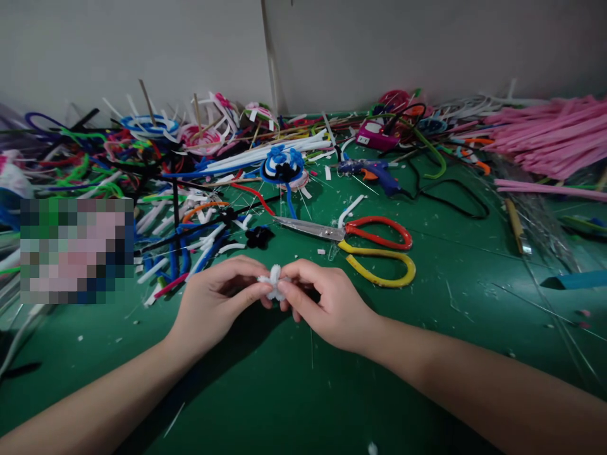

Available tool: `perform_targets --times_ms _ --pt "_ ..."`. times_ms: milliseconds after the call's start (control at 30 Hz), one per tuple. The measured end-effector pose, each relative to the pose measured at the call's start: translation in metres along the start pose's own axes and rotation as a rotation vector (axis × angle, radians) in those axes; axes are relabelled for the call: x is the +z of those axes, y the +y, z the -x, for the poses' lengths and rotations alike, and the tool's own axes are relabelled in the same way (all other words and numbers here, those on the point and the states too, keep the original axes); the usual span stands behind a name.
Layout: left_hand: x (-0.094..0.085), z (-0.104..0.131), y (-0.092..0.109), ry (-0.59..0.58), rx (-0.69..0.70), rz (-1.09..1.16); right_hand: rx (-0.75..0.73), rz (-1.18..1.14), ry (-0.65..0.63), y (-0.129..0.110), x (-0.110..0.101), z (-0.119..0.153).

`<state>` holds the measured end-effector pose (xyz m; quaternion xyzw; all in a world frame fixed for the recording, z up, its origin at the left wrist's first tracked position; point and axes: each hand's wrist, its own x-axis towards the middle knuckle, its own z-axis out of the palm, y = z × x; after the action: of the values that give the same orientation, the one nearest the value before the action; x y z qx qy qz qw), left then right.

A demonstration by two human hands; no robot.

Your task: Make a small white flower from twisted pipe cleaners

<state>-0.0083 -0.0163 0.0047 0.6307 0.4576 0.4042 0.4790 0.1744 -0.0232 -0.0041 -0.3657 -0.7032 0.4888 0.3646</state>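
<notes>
Between both hands, over the near part of the green table point(284, 404), is a small white pipe-cleaner flower point(274, 275) with its petals fanned out. My left hand point(218, 291) pinches it from the left with thumb and fingertips. On the other side my right hand point(327, 297) grips it the same way; some fingertips are hidden behind it. Just beyond lies a black pipe-cleaner flower point(259, 237). Scissors point(332, 235) with one red and one yellow handle rest to the upper right of the hands, blades pointing left.
Farther back sit a blue-and-white pipe-cleaner piece point(283, 165), a blue glue gun point(374, 172) with a black cord, and a magenta box point(377, 134). Pink pipe cleaners point(554, 136) are heaped at right. Mixed coloured cut pieces point(180, 246) cover the left. A grey wall point(379, 50) stands behind.
</notes>
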Motion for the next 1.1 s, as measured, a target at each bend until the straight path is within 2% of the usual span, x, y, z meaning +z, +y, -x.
perform_targets --times_ms 333,600,867,1100 --pt "0.0002 -0.0005 -0.0003 -0.058 0.004 0.003 0.015 0.074 -0.026 0.0015 0.0000 0.0008" --pt "-0.0005 -0.0007 0.0005 -0.047 -0.076 -0.027 -0.047 0.101 0.170 0.0013 0.0028 0.0009" --pt "-0.0008 0.0018 -0.0010 -0.059 -0.009 -0.027 -0.027 0.153 0.165 -0.0002 0.0020 0.0006" --pt "-0.0037 0.0012 -0.0022 -0.070 -0.027 0.008 0.090 -0.162 0.146 -0.0001 0.0013 -0.0010"
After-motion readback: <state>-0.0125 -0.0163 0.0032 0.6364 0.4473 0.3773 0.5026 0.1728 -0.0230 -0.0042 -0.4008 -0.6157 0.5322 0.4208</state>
